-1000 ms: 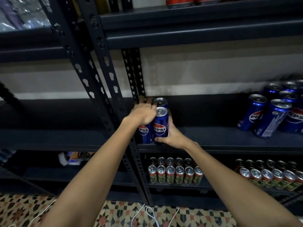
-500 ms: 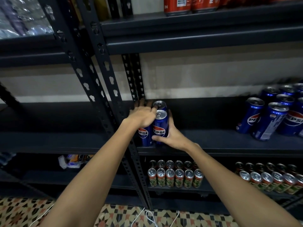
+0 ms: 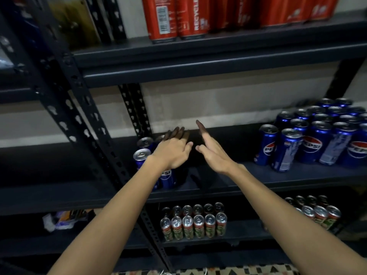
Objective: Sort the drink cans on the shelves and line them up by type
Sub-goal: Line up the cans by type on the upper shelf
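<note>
A few blue Pepsi cans (image 3: 142, 155) stand upright at the left end of the middle shelf (image 3: 258, 179), against the corner post. My left hand (image 3: 172, 149) hovers over them with straight fingers and holds nothing. My right hand (image 3: 212, 149) is just to the right, palm turned left, fingers straight, apart from the cans. A large cluster of Pepsi cans (image 3: 315, 135) stands at the right end of the same shelf. Red cans (image 3: 178, 16) line the top shelf. Green and red cans (image 3: 194, 223) stand in rows on the lower shelf, with more of them (image 3: 317, 211) further right.
A perforated dark post (image 3: 79, 108) runs diagonally at the left. The middle shelf between the two Pepsi groups is bare. A crumpled wrapper (image 3: 63, 219) lies on the lower left shelf. Patterned floor tiles (image 3: 218, 271) show at the bottom.
Both hands have let go of the Pepsi cans they held and opened, lifting slightly up and right. The camera has tilted up, showing the red cans above.
</note>
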